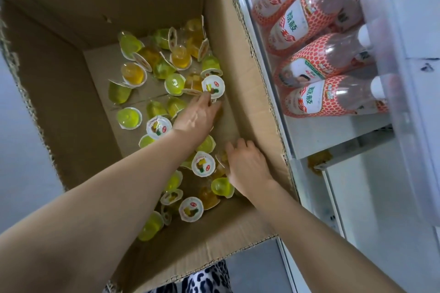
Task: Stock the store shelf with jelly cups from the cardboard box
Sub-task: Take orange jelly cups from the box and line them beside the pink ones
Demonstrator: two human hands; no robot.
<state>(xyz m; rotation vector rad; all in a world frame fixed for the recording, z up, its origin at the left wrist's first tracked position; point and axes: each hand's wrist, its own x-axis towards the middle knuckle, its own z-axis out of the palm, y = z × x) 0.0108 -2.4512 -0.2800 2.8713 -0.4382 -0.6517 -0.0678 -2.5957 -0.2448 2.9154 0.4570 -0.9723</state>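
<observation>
An open cardboard box (71,93) fills the left of the view, with several yellow and green jelly cups (129,116) scattered on its bottom. My left hand (197,118) reaches deep into the box, fingertips pinching the rim of a white-lidded jelly cup (213,87) near the right wall. My right hand (247,166) is lower in the box by the right wall, fingers curled over an orange jelly cup (222,158) beside a white-lidded cup (203,164). The white store shelf (321,135) stands to the right of the box.
Several bottles with orange dotted labels (309,19) lie in a row on the upper shelf. A lower shelf level (371,197) is bare white, with a yellowish item (319,162) at its back edge. A patterned garment (204,278) shows at the bottom.
</observation>
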